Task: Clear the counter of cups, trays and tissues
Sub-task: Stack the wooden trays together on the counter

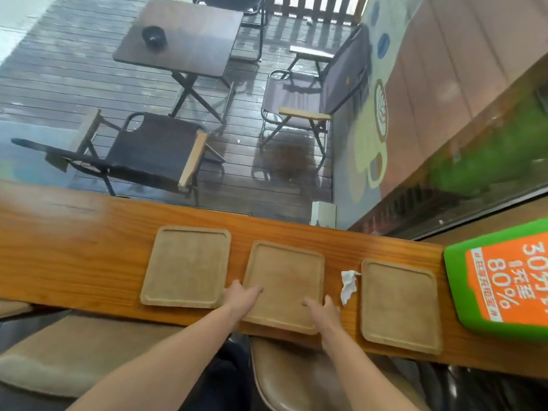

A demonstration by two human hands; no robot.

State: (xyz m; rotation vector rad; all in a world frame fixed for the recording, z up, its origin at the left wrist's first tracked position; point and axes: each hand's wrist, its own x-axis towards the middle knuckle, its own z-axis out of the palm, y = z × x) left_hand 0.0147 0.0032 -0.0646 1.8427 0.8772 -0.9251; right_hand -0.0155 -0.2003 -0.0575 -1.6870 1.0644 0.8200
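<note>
Three tan square trays lie in a row on the wooden counter (74, 241): a left tray (186, 266), a middle tray (284, 277) and a right tray (400, 304). My left hand (241, 296) grips the middle tray's left edge, thumb on top. On that tray's right edge sits my right hand (324, 311), thumb resting on its surface. The middle tray's near edge overhangs the counter's front. A crumpled white tissue (348, 286) lies between the middle and right trays. No cups are in view.
A green and orange sign (501, 280) stands at the counter's right end. A brown chair seat (296, 378) is below the counter, in front of me. Behind the counter a window looks onto a deck with a table and folding chairs.
</note>
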